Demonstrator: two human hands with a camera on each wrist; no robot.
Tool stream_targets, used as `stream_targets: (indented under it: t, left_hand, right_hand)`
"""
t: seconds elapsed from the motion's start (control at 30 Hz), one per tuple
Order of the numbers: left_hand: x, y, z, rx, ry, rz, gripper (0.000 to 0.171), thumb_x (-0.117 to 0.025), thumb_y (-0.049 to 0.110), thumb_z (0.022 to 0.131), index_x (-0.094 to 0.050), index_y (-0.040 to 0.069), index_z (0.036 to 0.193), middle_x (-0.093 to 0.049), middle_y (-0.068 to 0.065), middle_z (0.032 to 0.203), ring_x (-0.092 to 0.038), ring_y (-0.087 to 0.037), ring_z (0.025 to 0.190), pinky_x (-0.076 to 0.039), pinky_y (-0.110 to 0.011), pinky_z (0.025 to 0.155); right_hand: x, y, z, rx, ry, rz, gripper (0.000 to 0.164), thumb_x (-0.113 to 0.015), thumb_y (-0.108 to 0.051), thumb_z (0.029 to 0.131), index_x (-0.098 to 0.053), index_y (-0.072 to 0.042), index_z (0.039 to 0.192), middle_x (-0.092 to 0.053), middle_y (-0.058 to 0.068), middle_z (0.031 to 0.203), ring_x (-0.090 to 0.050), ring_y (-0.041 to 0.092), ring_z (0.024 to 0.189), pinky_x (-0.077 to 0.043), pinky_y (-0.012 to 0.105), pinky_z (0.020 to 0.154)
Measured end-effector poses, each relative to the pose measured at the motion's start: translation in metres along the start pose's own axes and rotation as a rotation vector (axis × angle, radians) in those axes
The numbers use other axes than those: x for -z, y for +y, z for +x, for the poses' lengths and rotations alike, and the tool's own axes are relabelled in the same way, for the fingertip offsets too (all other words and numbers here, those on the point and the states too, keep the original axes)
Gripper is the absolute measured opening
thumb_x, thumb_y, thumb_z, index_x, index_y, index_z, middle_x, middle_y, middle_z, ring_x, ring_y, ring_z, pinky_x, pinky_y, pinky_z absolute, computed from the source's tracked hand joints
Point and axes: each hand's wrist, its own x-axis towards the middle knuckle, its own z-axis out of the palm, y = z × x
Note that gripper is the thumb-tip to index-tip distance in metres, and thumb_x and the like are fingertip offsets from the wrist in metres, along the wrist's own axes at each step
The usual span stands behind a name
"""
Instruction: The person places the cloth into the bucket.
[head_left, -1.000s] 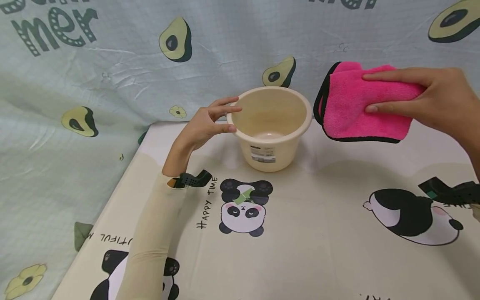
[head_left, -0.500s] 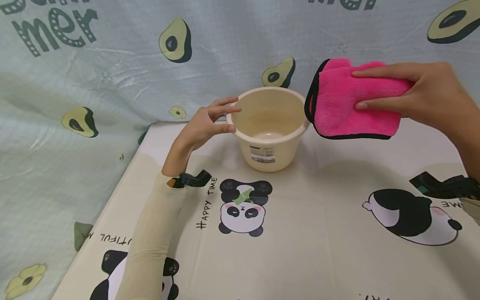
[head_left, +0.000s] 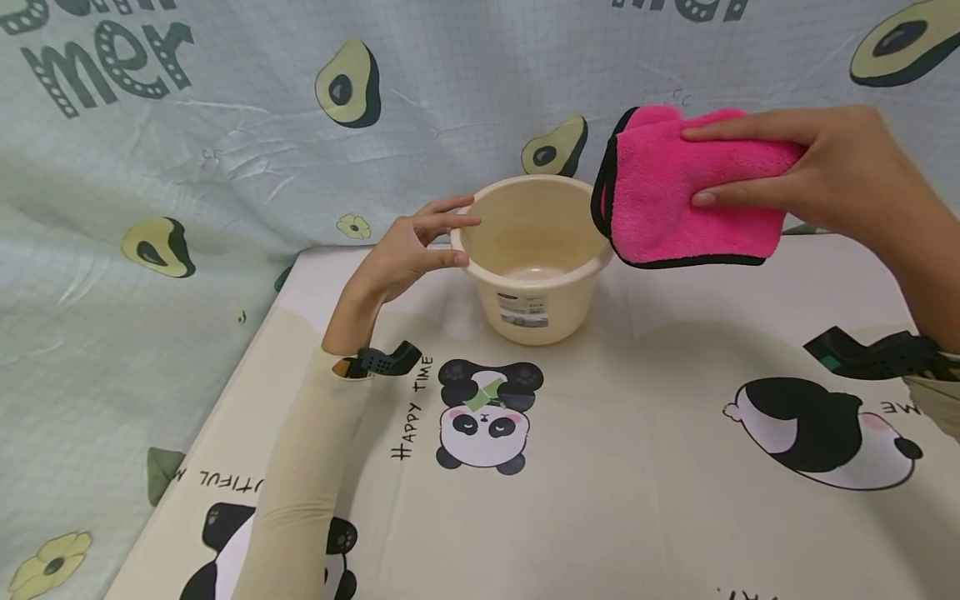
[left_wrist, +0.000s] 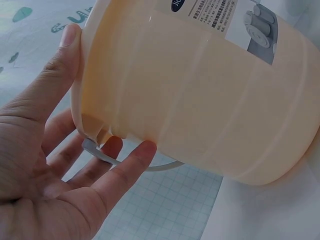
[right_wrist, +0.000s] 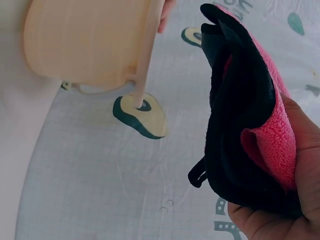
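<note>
One left hand grips the cream bucket at its nine o'clock edge. Remotely, I see the right hand pinching a pink cloth, toward two o'clock.

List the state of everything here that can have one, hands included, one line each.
Bucket: upright on the table, no contents visible.
Bucket handle: lowered alongside the bucket, not raised over its top.
Label: stuck on the bucket's side.
Cloth: folded, held up off the table.
Left hand: holding the bucket at its rim.
Right hand: gripping the cloth.
Backdrop: hanging, creased.
</note>
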Motion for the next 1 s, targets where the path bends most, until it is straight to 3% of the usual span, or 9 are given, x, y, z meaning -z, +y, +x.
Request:
stream_targets:
  t: [0.13, 0.27, 0.37, 0.87, 1.0]
  left_hand:
    - [0.001, 0.0, 0.0, 0.0, -0.004, -0.006, 0.055, -0.084, 0.006, 0.084, -0.064, -0.003, 0.134, -0.041, -0.001, 0.157, -0.037, -0.019, 0.147, -0.053, -0.025, 0.095]
    - [0.001, -0.001, -0.001, 0.007, -0.004, -0.011, 0.057, -0.085, 0.009, 0.082, -0.064, -0.003, 0.134, -0.042, 0.0, 0.157, -0.037, -0.019, 0.146, -0.053, -0.025, 0.095]
    - [0.001, -0.001, 0.0, 0.013, -0.003, 0.001, 0.057, -0.085, 0.01, 0.083, -0.064, -0.003, 0.134, -0.042, 0.001, 0.157, -0.038, -0.018, 0.146, -0.052, -0.026, 0.095]
    - [0.002, 0.003, 0.002, 0.042, 0.001, 0.063, 0.05, -0.081, 0.002, 0.085, -0.066, 0.001, 0.133, -0.043, 0.004, 0.156, -0.039, -0.018, 0.144, -0.046, -0.034, 0.104]
    - [0.002, 0.002, 0.002, 0.042, 0.003, 0.064, 0.05, -0.081, 0.0, 0.085, -0.066, 0.0, 0.133, -0.043, 0.004, 0.156, -0.037, -0.016, 0.145, -0.045, -0.034, 0.106]
  right_hand:
    - [-0.001, -0.007, 0.006, -0.007, -0.013, -0.019, 0.063, -0.09, -0.033, 0.079, -0.066, -0.033, 0.137, -0.066, -0.007, 0.093, -0.048, 0.011, 0.087, -0.041, 0.007, 0.058]
    - [-0.003, -0.013, 0.011, -0.007, -0.026, -0.032, 0.064, -0.09, -0.033, 0.079, -0.065, -0.031, 0.138, -0.067, 0.016, 0.109, -0.047, 0.013, 0.087, -0.04, 0.006, 0.059]
    - [-0.003, -0.016, 0.014, -0.005, -0.034, -0.041, 0.064, -0.089, -0.032, 0.08, -0.065, -0.031, 0.139, -0.066, 0.022, 0.115, -0.046, 0.012, 0.09, -0.039, 0.005, 0.059]
    - [-0.011, -0.026, 0.027, 0.039, -0.06, -0.035, 0.063, -0.089, -0.034, 0.08, -0.065, -0.035, 0.138, -0.067, 0.016, 0.11, -0.046, 0.015, 0.093, -0.041, 0.007, 0.06]
    - [-0.012, -0.028, 0.031, 0.052, -0.063, -0.029, 0.063, -0.09, -0.034, 0.078, -0.067, -0.035, 0.136, -0.067, 0.002, 0.097, -0.049, 0.015, 0.09, -0.042, 0.009, 0.06]
